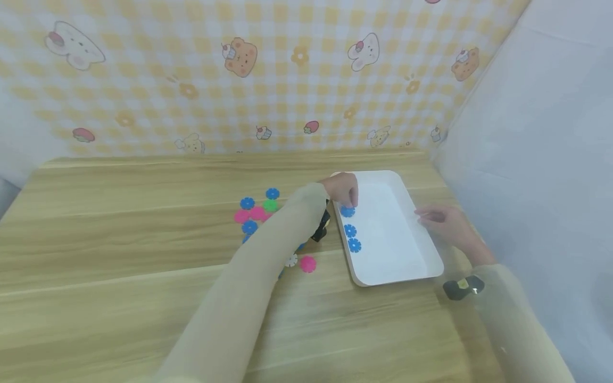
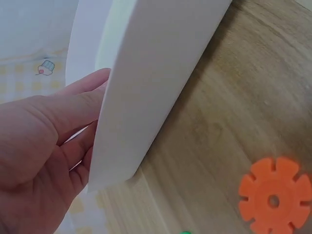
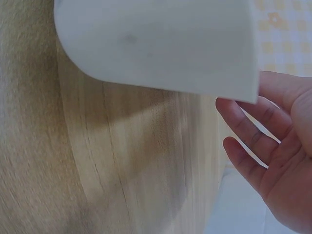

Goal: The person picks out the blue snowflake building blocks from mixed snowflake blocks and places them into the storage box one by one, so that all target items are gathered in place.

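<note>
A white tray (image 1: 390, 229) lies on the table at the right. My left hand (image 1: 341, 189) reaches over its left wall, fingers bent down, pinching a blue snowflake disc (image 1: 347, 211) at the tray floor. In the left wrist view the tray wall hides the fingertips of the left hand (image 2: 53, 141). Two more blue discs (image 1: 350, 231) lie below that one, along the left side. At the right rim, my right hand (image 1: 445, 226) holds the edge between thumb and fingers. The right wrist view shows this hand (image 3: 278, 131) at the wall, its other fingers spread outside.
Left of the tray, partly behind the left sleeve, lie loose discs: blue discs (image 1: 249, 227), pink discs (image 1: 308, 264), a green disc (image 1: 270, 206) and a white disc (image 1: 291, 260). An orange disc (image 2: 275, 197) shows in the left wrist view. A white side wall (image 1: 536, 133) stands at right.
</note>
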Demonstrator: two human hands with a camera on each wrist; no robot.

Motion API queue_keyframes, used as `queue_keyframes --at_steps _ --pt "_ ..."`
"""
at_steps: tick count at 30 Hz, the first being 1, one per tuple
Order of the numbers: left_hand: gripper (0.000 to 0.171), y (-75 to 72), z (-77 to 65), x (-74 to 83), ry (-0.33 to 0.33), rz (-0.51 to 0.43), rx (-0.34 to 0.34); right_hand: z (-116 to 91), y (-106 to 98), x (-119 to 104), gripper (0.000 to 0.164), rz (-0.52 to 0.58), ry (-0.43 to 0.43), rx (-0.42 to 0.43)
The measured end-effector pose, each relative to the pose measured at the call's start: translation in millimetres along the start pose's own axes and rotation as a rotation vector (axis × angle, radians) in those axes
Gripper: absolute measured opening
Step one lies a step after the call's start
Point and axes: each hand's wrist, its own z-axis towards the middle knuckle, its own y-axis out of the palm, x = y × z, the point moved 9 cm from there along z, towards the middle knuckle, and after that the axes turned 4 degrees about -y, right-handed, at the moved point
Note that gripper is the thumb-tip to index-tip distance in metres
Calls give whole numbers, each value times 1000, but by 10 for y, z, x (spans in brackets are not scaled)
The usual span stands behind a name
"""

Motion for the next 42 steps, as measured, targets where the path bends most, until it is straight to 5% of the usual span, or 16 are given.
queue_keyframes --at_steps 31,35,42 --pt "16 151 2 -29 -24 139 -25 11 -17 51 30 7 -11 14" --pt "12 102 17 -4 27 84 10 14 -9 54 30 10 -2 6" --pt "14 -223 -89 -34 77 -198 132 23 -3 61 29 4 -18 5"
